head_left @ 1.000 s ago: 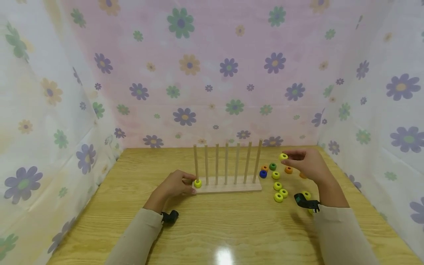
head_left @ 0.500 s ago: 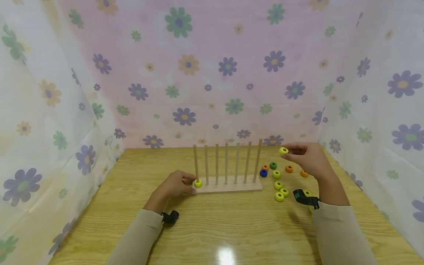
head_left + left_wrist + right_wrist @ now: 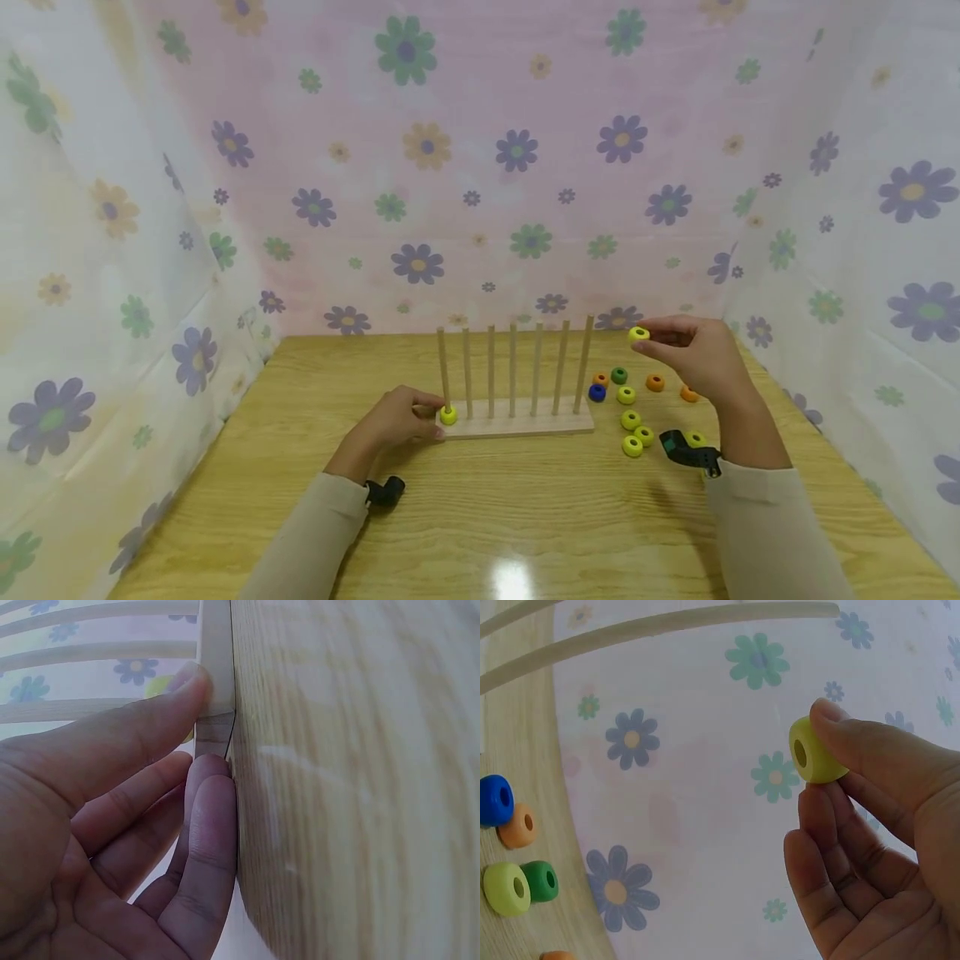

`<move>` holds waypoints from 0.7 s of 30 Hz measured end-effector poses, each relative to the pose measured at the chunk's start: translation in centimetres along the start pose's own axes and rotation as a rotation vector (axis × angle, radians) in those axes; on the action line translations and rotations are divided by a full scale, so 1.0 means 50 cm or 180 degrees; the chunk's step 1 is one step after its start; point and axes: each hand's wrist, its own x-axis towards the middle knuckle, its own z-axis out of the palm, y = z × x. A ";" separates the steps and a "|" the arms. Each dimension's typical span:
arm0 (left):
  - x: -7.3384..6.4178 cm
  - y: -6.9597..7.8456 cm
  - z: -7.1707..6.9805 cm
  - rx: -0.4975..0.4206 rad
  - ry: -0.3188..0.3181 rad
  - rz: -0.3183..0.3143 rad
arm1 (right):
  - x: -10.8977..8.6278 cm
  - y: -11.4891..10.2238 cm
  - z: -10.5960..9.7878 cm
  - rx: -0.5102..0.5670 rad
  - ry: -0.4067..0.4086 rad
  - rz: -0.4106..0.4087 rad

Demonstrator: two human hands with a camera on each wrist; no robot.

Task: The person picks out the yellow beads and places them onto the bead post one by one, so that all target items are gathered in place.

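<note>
A wooden peg rack [image 3: 517, 428] with several upright dowels stands mid-table. My left hand [image 3: 396, 415] grips its left end; the left wrist view shows the thumb on one side of the base [image 3: 217, 667] and fingertips at its end. A yellow bead [image 3: 448, 419] sits at the foot of the leftmost peg. To the right of the rack, my right hand [image 3: 697, 354] pinches another yellow bead [image 3: 821, 754] between thumb and fingers, raised above the table near peg-top height. Its hole faces outward in the right wrist view.
Loose beads lie right of the rack: a blue bead [image 3: 597, 392], a green bead [image 3: 618, 376], orange beads including one [image 3: 655, 382] farther right, and several yellow ones, such as a yellow bead [image 3: 632, 447] nearer me. Flowered cloth [image 3: 480, 167] walls the table's back and sides.
My right hand has risen with the yellow bead and shifted slightly left. The left hand and the rack stay where they were.
</note>
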 end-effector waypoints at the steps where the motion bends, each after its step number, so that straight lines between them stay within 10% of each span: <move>1: 0.001 0.001 0.000 0.0006 0.0002 -0.0006 | -0.001 -0.003 0.001 0.0012 0.0021 -0.0015; 21: 0.007 0.003 0.000 0.0108 -0.0057 0.0012 | 0.008 -0.058 0.023 0.0166 0.0224 -0.0291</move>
